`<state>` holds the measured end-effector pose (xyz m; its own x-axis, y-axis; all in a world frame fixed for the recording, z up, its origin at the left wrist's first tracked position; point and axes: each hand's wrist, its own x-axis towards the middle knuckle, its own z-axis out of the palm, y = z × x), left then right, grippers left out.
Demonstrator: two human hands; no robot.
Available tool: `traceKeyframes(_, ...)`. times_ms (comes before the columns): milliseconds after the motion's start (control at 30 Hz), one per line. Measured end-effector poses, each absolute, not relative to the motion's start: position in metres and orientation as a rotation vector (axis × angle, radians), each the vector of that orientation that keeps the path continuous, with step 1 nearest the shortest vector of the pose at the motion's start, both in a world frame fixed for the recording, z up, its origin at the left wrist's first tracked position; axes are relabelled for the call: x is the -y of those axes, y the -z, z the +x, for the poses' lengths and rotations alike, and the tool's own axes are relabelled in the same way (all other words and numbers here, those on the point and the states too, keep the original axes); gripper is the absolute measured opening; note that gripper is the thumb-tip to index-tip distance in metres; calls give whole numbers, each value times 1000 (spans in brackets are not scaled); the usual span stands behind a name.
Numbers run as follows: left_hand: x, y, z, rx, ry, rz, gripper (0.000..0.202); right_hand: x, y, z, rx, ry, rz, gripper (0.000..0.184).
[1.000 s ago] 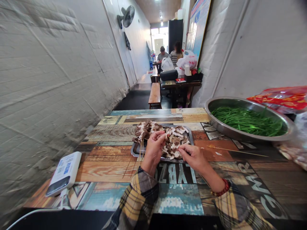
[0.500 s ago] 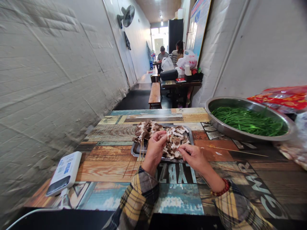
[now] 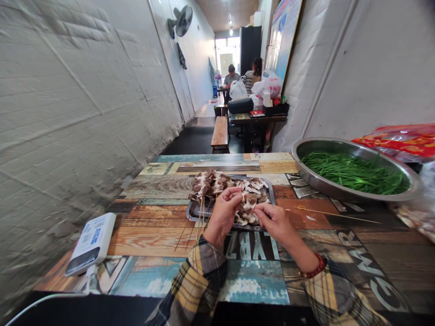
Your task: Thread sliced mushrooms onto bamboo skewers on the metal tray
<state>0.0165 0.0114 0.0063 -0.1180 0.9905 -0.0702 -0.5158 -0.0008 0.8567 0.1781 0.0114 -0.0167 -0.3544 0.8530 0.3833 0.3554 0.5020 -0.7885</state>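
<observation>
the left hand (image 3: 222, 216) and right hand (image 3: 273, 222) reach forward close together, fingers curled inward.

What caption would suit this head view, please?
Bare left hand and right hand over brown mushroom pieces on a rectangular steel tray.

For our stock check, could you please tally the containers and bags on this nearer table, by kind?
Steel basin: 1
Metal tray: 1
Red printed plastic bag: 1
Clear plastic bag: 1
Total: 4
</observation>
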Motion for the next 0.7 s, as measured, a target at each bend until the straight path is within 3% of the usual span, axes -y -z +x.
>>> traceKeyframes(300, -15, -1, 18, -1006, -1480, 779, 36, -17, 26, 179, 1860, -828, -1029, 33)
traceKeyframes(700, -14, 1, 20, -1048, -1468, 819, 27, -13, 23, 175, 1867, -883, -1025, 29)
